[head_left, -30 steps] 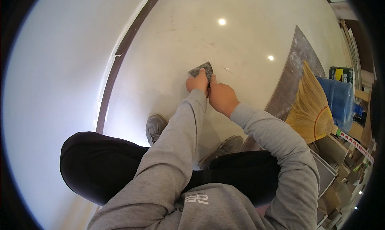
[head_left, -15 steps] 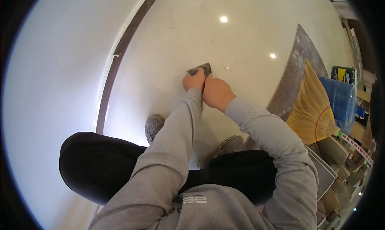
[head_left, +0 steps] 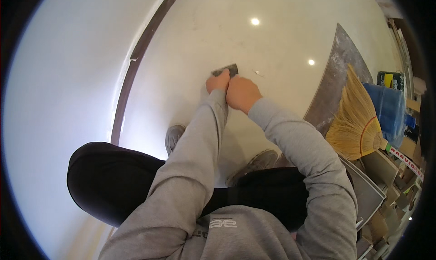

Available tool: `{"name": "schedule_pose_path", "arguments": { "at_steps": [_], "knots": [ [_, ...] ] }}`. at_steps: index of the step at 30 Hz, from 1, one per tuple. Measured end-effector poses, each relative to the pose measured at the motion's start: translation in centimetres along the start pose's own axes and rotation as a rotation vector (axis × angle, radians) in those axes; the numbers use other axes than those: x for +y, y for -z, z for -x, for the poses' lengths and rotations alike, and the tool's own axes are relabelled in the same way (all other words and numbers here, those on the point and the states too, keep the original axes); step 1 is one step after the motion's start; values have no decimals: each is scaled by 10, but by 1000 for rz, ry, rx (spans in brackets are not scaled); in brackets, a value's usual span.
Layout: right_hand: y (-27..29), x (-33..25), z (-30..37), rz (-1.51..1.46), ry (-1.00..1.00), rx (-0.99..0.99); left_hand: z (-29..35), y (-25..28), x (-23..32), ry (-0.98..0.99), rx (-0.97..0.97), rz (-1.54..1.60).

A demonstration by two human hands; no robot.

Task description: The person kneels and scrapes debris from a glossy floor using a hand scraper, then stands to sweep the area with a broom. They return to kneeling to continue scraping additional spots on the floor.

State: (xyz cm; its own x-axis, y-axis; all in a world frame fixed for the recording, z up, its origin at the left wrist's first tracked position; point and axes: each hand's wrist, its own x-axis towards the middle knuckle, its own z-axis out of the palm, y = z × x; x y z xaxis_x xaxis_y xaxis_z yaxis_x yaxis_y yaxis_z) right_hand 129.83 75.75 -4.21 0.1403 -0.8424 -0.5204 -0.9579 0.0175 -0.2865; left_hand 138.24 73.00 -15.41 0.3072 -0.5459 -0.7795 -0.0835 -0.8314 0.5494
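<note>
A scraper with a wide, dark, flat blade [head_left: 230,70] is against the pale, smooth floor [head_left: 277,42] in front of me. My right hand [head_left: 243,93] is closed in a fist at its near side, and its handle is hidden under my hands. Beside it, my left hand [head_left: 218,81] is closed on the blade's near edge, with a finger or thumb pressed on its top. The two hands touch each other. A small pale flake [head_left: 257,73] lies just right of the blade.
A dark baseboard [head_left: 131,74] runs along the white wall [head_left: 68,78] at left. At right, a straw broom [head_left: 356,119] leans over a scuffed grey sheet [head_left: 329,78]. Behind it are a blue water jug [head_left: 386,108], a dark bucket [head_left: 389,80] and stacked scraps. My shoes [head_left: 174,137] flank my arms.
My two hands and the scraper have slid slightly away from me and a little left. The whole view has also shifted a bit. The grip looks the same.
</note>
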Motion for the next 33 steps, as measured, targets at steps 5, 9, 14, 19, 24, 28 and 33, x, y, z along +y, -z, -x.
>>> {"name": "schedule_pose_path", "arguments": {
  "at_steps": [5,9,14,19,24,28,33],
  "knots": [
    [8,-6,-6,-12,56,-41,-24,1,-4,-15,3,-25],
    [5,-14,-1,-31,27,-29,-36,8,-13,-128,22,-236],
    [2,-9,-11,-31,69,-44,-45,7,-7,-111,27,-355],
    [-11,-7,-4,31,-20,-49,-20,0,-13,-67,43,-307],
    [8,-25,-26,15,12,-152,-39,15,6,-12,-49,-153],
    [-1,-20,-19,16,-10,-92,-41,3,-11,-149,121,-272],
    [12,-9,-29,-19,-10,-158,-40,0,10,-211,-22,-428]
  ]
}}
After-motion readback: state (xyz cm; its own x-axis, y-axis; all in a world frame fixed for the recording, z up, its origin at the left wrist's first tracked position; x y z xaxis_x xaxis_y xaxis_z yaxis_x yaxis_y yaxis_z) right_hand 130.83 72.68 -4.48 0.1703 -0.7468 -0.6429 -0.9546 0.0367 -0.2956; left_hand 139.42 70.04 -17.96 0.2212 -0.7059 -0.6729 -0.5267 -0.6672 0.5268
